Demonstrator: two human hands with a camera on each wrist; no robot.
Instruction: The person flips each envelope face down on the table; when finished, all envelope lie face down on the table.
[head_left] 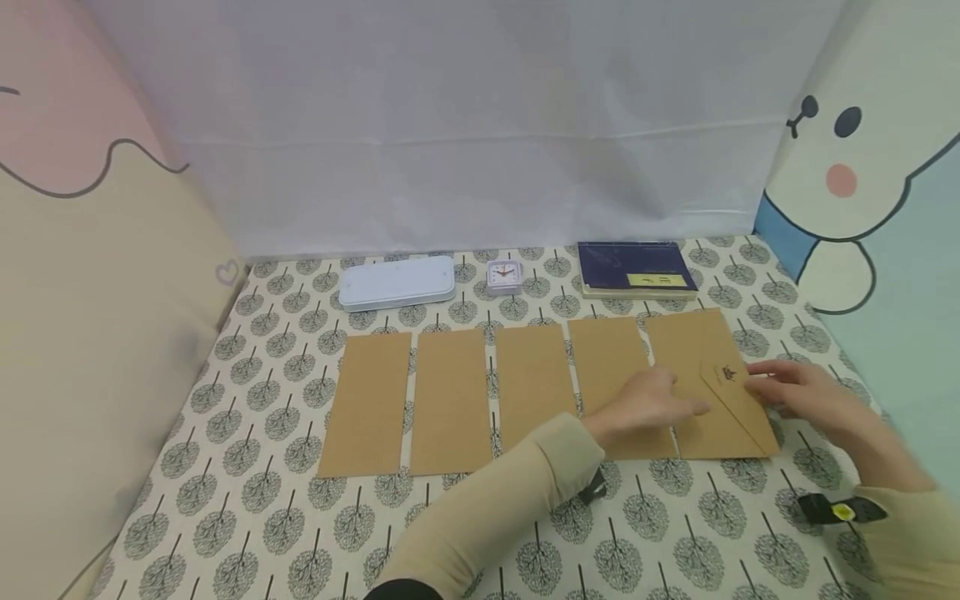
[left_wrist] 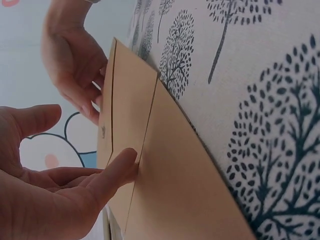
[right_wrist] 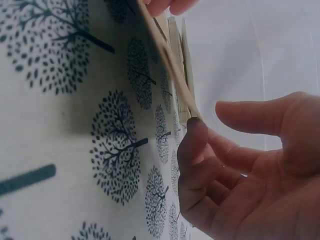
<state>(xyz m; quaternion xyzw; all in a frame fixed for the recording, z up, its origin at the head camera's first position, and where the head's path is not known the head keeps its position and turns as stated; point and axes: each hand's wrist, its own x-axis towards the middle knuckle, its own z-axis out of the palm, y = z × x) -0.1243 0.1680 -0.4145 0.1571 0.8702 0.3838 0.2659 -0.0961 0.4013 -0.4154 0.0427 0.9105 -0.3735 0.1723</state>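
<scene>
Several brown paper envelopes lie side by side in a row in the head view. The rightmost envelope [head_left: 738, 421] has its pointed flap and a small dark crown print facing up. My left hand [head_left: 645, 404] reaches over that envelope's left side. In the left wrist view its fingers [left_wrist: 120, 170] touch the paper, with the thumb held apart. At the right edge is my right hand [head_left: 806, 396]. Its fingertip [right_wrist: 194, 132] meets the envelope's edge [right_wrist: 172, 65], which is raised off the cloth; the thumb stands clear of the paper.
Behind the row are a pale tin case [head_left: 397, 283], a small square clock [head_left: 504, 277] and a dark blue book [head_left: 636, 268]. A tree-patterned cloth [head_left: 247, 517] covers the table. A white curtain hangs behind, with cartoon-printed panels at both sides.
</scene>
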